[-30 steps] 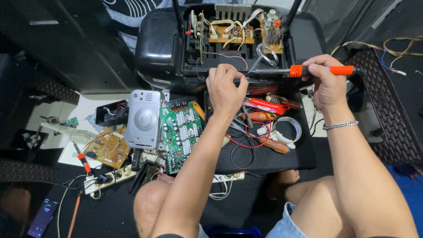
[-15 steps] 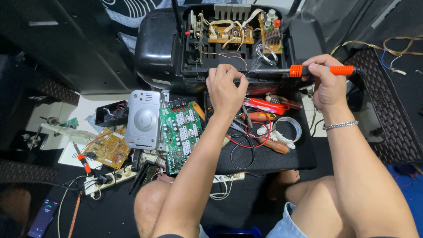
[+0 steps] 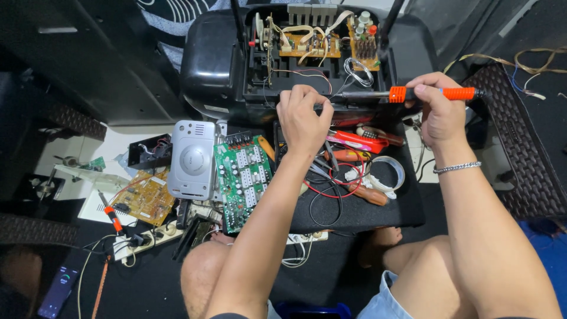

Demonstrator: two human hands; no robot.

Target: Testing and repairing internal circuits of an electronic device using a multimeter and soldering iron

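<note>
An opened black radio casing (image 3: 212,59) stands ahead of me, with brown circuit boards (image 3: 307,44) and wires showing inside. My right hand (image 3: 440,109) grips an orange-handled soldering iron (image 3: 437,93), held level with its dark tip pointing left toward the casing's front edge. My left hand (image 3: 302,121) is at that same edge, fingers pinched together on something small that I cannot make out, right by the iron's tip.
A black tray (image 3: 354,207) holds screwdrivers, red and black wires and a tape roll (image 3: 387,171). To the left lie a green circuit board (image 3: 242,180), a grey speaker panel (image 3: 192,159), a yellow-brown board (image 3: 144,198), a power strip (image 3: 142,239) and a phone (image 3: 59,289).
</note>
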